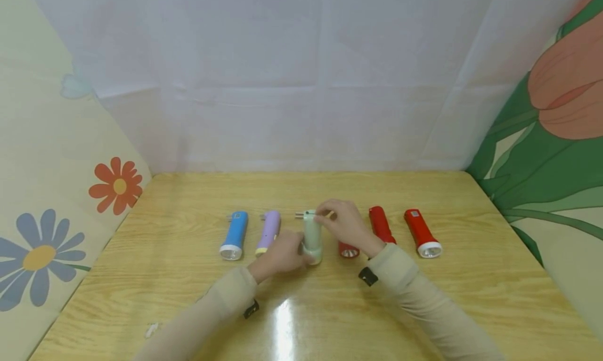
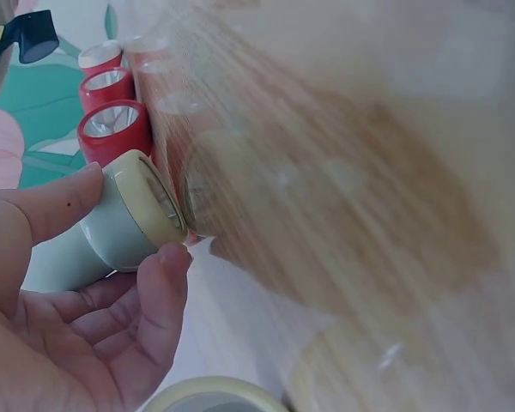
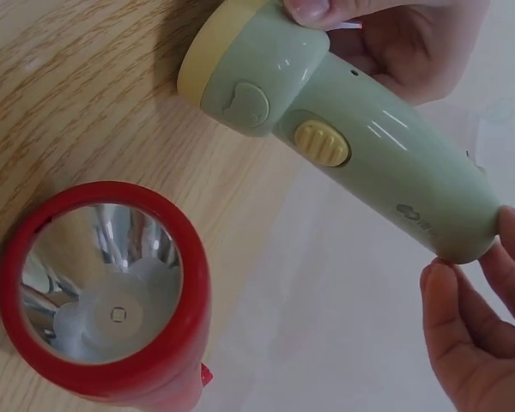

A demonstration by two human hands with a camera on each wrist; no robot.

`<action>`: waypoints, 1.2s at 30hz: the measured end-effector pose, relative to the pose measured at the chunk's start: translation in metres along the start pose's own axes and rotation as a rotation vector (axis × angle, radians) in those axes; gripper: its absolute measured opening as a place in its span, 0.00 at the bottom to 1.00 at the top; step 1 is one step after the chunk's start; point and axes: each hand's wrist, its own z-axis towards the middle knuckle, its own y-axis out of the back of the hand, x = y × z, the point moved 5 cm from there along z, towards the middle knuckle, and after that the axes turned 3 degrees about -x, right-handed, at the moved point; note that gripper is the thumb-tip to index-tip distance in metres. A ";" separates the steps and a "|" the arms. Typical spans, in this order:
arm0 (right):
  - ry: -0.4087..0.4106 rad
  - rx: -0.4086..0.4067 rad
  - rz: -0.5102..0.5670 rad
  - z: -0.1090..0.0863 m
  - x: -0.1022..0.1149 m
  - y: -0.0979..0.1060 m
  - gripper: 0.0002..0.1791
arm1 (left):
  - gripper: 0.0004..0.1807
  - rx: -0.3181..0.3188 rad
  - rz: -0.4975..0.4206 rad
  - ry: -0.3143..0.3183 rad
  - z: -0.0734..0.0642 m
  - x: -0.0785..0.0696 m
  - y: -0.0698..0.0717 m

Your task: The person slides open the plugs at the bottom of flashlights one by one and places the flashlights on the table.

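A pale green flashlight [image 1: 312,238] with a cream-yellow rim is in both hands, at the middle of the row. My left hand [image 1: 284,252] grips it around the wide lamp head; in the left wrist view thumb and fingers lie on either side of that head. At its narrow tail end, my right hand [image 1: 346,222] pinches the tip between thumb and fingers, as the right wrist view shows. Metal plug prongs [image 1: 299,215] stick out leftward near the tail. On its side are a ribbed yellow switch [image 3: 322,143] and a small dark printed mark [image 3: 416,218].
A blue flashlight [image 1: 237,230] and a purple flashlight [image 1: 270,229] lie left of the hands. Partly under my right arm is a red flashlight [image 1: 349,251]; another red one [image 1: 380,224] and a red one with white rim [image 1: 422,234] lie farther right on the wooden table [image 1: 330,319].
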 end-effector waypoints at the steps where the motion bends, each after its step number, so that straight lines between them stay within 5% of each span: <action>1: 0.003 -0.002 0.002 0.000 -0.001 0.000 0.06 | 0.18 0.004 -0.007 0.003 -0.001 0.000 0.000; 15: -0.077 -0.018 0.039 0.003 -0.009 -0.004 0.06 | 0.23 -0.022 -0.098 0.066 -0.008 0.004 -0.002; 36: -0.195 -0.034 0.080 0.018 -0.030 -0.009 0.08 | 0.19 -0.125 -0.072 0.033 -0.009 0.000 0.004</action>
